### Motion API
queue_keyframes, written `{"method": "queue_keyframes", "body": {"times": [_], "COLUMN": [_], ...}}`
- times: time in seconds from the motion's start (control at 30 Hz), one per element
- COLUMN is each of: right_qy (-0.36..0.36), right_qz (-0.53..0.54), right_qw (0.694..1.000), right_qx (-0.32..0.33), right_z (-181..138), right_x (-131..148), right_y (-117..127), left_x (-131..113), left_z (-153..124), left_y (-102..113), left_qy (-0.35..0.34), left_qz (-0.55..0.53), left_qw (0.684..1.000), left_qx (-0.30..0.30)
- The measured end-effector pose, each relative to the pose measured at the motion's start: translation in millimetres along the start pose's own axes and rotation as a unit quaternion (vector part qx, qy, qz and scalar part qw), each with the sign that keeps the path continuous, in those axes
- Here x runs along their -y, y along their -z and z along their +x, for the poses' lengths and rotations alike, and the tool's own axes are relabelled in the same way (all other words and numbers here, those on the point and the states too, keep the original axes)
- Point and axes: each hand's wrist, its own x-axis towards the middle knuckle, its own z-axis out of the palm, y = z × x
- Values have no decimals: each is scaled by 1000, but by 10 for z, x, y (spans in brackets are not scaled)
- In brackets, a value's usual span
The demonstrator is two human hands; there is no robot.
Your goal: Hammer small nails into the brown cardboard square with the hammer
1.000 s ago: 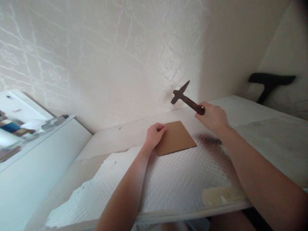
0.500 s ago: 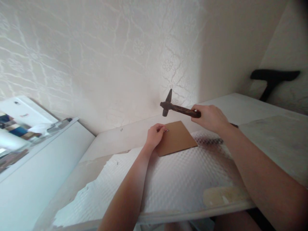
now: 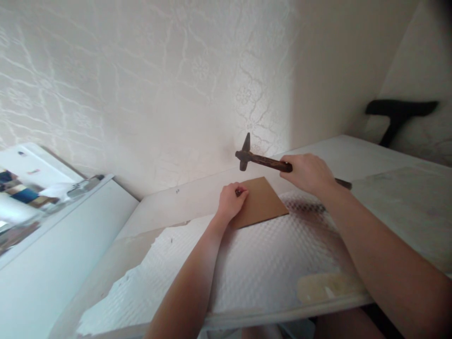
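A brown hammer point(image 3: 265, 162) with a dark, worn head and wooden handle is gripped in my right hand point(image 3: 308, 172). Its head hangs in the air above the far edge of a flat brown board point(image 3: 263, 202). My left hand point(image 3: 233, 200) rests on the left part of this board, thumb and fingers pinched together. Whatever is between those fingertips is too small and covered to name. Under the board lies a white quilted sheet point(image 3: 268, 263) with a torn left edge.
The table point(image 3: 155, 207) meets a patterned wall point(image 3: 158, 94). To the left stands a white cabinet point(image 3: 77, 240) with assorted items on top. A black T-shaped handle point(image 3: 400, 109) is at the far right. A tiny dark bit point(image 3: 171, 240) lies on the sheet.
My left hand has shifted slightly right over the board, and its fingers have turned. A small shiny bit seen at its fingertips before is now hidden. The hammer has hardly moved.
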Motion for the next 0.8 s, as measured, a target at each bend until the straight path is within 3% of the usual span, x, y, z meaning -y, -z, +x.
{"method": "queue_keyframes", "body": {"times": [0.2,0.5,0.8], "right_qy": [9,10,17], "right_qz": [-7,-9,-5], "right_qw": [1000,1000,1000], "right_qx": [11,23,25], "right_z": [4,7,9], "right_x": [1,-1,-5], "right_y": [-24,-19,-27], "left_x": [78,139,167], "left_z": [35,61,71], "left_y": [-12,6,6], "left_qy": [27,72,62], "left_qz": [-98,-163,-137], "left_qw": [995,984,989], "left_qx": [-24,-2,9]}}
